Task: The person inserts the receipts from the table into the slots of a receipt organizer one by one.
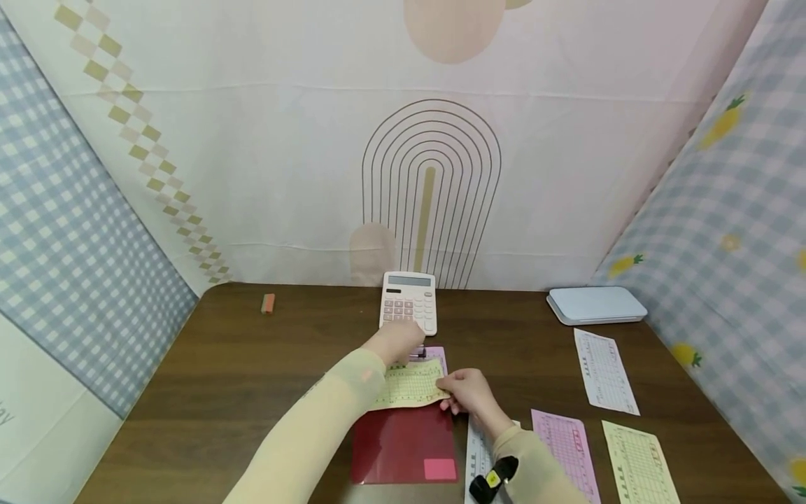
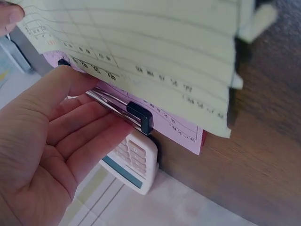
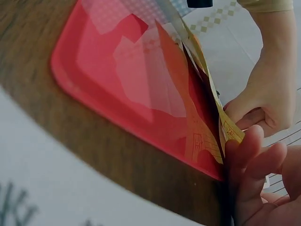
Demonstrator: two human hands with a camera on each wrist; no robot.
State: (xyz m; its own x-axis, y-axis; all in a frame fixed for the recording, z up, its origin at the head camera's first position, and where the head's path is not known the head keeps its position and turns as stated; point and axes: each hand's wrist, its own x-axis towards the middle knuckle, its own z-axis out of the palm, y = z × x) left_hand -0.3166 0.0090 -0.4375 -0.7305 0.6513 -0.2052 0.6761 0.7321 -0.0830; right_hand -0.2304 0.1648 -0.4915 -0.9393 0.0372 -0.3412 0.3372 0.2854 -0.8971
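Observation:
A red clipboard [image 1: 403, 444] lies at the middle of the table with a pink square on its lower right corner. My left hand [image 1: 395, 341] is at its top, thumb and fingers pinching the metal clip [image 2: 139, 117] with black end caps. A printed pink sheet [image 2: 178, 135] lies at the clip. Over it is a yellow printed sheet [image 1: 411, 385], its upper edge close to the clip and its lower part lifted off the board. My right hand [image 1: 471, 393] pinches that yellow sheet at its right edge, between thumb and fingers.
Beyond the clipboard stands a white calculator [image 1: 409, 302]. A small orange eraser [image 1: 268, 303] lies at the back left, a pale flat case [image 1: 595, 305] at the back right. White [image 1: 606, 371], pink [image 1: 567, 451] and yellow slips [image 1: 641, 462] lie to the right; another white slip [image 1: 476, 455] is partly under my right forearm.

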